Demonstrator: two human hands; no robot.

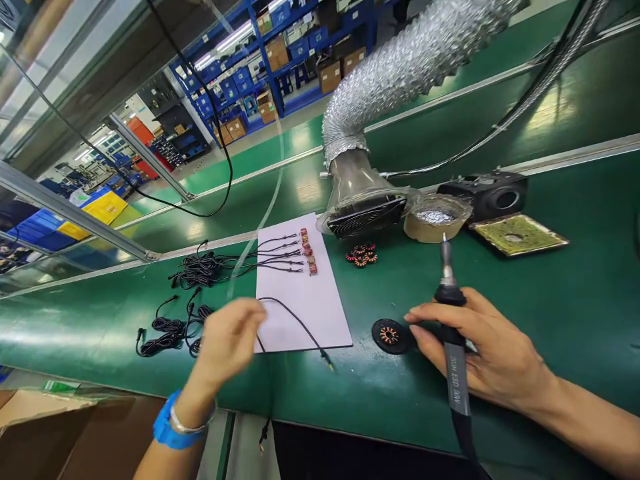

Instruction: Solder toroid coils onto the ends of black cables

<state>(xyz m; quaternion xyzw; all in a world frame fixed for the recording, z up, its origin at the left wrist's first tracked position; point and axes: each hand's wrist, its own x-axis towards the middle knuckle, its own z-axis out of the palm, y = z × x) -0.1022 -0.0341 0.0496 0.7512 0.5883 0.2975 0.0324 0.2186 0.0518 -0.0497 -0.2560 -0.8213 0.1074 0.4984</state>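
Soldering iron [455, 373] sits wrapped in your right hand [493, 343], fully closed around its grip, tip up, above the green conveyor bench [350, 400]. Foil ducting [400, 73] feeds a fume extractor hood [367, 207] on the bench. Nearer you lies a white sheet [310, 313] carrying black leads [205, 270] with small copper-coloured ends [306, 250]. Your left hand [230, 340], blurred and half open, hovers at the sheet's edge, holding nothing visible. Just beside your right fingers [425, 317] lies a black disc with copper windings [391, 337]
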